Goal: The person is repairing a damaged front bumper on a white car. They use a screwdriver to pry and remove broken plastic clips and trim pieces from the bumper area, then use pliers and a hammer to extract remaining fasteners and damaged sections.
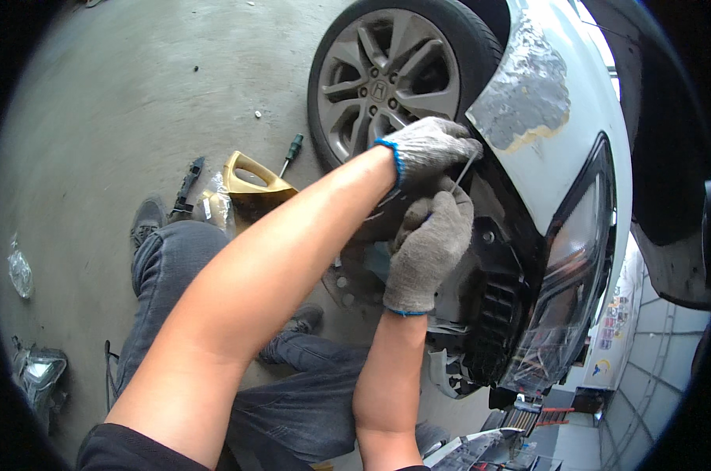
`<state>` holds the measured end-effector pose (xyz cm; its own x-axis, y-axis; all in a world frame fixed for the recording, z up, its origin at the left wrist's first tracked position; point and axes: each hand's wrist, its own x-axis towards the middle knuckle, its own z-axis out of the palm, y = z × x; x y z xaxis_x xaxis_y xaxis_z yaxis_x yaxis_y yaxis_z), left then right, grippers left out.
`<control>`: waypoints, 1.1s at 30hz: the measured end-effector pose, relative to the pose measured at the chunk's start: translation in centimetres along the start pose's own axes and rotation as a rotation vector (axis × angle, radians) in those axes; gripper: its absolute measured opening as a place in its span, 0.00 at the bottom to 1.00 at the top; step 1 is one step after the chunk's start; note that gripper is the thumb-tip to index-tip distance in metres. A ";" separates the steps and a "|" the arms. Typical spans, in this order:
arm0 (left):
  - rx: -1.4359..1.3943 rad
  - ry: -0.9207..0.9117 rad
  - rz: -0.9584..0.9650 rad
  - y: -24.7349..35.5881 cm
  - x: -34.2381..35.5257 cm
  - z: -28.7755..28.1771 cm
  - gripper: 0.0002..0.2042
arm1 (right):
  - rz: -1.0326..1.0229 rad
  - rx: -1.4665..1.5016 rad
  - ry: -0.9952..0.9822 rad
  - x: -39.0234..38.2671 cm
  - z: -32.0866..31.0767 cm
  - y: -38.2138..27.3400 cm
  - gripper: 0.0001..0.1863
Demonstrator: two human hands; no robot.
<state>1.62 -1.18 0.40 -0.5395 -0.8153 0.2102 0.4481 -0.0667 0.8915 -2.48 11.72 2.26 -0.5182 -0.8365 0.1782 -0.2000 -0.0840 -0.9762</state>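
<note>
Workshop floor (151,102), dull grey, beside car (555,169), gloved hands (432,149) (431,255) close together, rod (464,171) between, grips unclear

Two gloved hands (427,149) (432,251), one wheel (379,90), one green-handled screwdriver (294,147), one gold jug (241,188), two shoes (147,220) (304,317).

Gloves (430,259) rough, matt knit cloth; headlight (566,255) glossy plastic.

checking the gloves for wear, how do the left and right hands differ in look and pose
The left hand wears a pale grey-white glove; the right hand wears a darker, browner-grey one.
The left hand points toward picture right; the right hand points up the picture.
The left hand sits higher, by the wheel; the right hand is below it.
Both gloves have blue cuff edges.
</note>
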 end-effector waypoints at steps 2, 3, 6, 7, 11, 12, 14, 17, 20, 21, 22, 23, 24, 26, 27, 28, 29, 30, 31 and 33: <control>0.032 -0.009 -0.015 0.2 -0.2 0.0 0.29 | -0.061 -0.025 -0.038 0.1 -0.2 0.0 0.10; 0.184 0.003 0.049 0.0 0.1 -0.1 0.32 | -0.055 -0.023 -0.027 0.2 -0.2 0.0 0.10; 0.273 -0.043 0.120 0.0 0.2 -0.1 0.37 | -0.032 -0.017 0.011 0.0 -0.2 -0.5 0.09; 0.297 -0.047 0.099 -0.1 0.4 0.0 0.36 | -0.021 0.034 0.053 -0.2 0.0 -1.0 0.08; 0.484 0.048 0.120 -0.1 0.2 1.4 0.36 | -0.188 0.001 0.140 -0.4 -0.9 -3.0 0.09; 0.556 0.097 0.141 -0.1 0.1 1.9 0.37 | -0.225 0.037 0.193 -0.2 -1.3 -3.3 0.08; 0.625 0.188 0.134 -0.3 0.1 2.7 0.33 | -0.190 0.105 0.260 0.0 -2.5 -4.5 0.08; 0.677 0.254 0.121 -0.9 -0.1 3.2 0.25 | -0.179 0.110 0.266 -1.2 -2.2 -5.2 0.08; 0.682 0.245 0.131 -0.8 -0.1 3.3 0.21 | -0.114 0.014 0.273 -2.1 -2.6 -3.5 0.09; 0.694 0.237 0.128 -0.8 0.0 3.2 0.21 | -0.097 -0.006 0.252 -2.2 -2.9 -3.2 0.09; 0.706 0.230 0.125 -0.8 0.2 3.1 0.21 | -0.080 -0.025 0.231 -2.4 -3.1 -3.1 0.09; 0.700 0.227 0.127 -0.8 0.2 3.1 0.20 | -0.054 -0.030 0.220 -2.4 -3.3 -3.0 0.09; 0.682 0.230 0.128 -0.9 0.2 3.1 0.20 | -0.028 -0.034 0.210 -2.3 -3.7 -3.0 0.09; 0.646 0.236 0.135 -0.8 0.1 3.2 0.20 | 0.027 -0.020 0.215 -2.3 -4.1 -3.1 0.10; 0.643 0.238 0.132 -0.8 0.0 3.3 0.20 | 0.055 -0.003 0.231 -2.2 -4.2 -3.1 0.11; 0.632 0.243 0.133 -0.7 -0.1 3.4 0.20 | 0.083 0.015 0.248 -2.2 -4.2 -3.1 0.12; 0.617 0.245 0.133 -0.8 -0.1 3.5 0.20 | 0.088 0.038 0.252 -2.3 -3.8 -3.3 0.13; 0.608 0.251 0.134 -1.0 0.0 3.4 0.21 | 0.093 0.066 0.253 -2.6 -2.9 -3.6 0.15; 0.578 0.270 0.189 -1.7 0.3 3.3 0.21 | 0.097 0.093 0.253 -2.8 -2.3 -3.9 0.16; 0.550 0.252 0.173 -2.0 1.2 2.6 0.24 | 0.199 0.091 0.169 -3.0 -2.7 -3.9 0.15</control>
<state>-1.81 -0.48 -0.09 -0.2770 -0.9028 0.3289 0.0460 0.3294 0.9431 -2.40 16.03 5.86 -0.6726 -0.7400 -0.0075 -0.0092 0.0185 -0.9998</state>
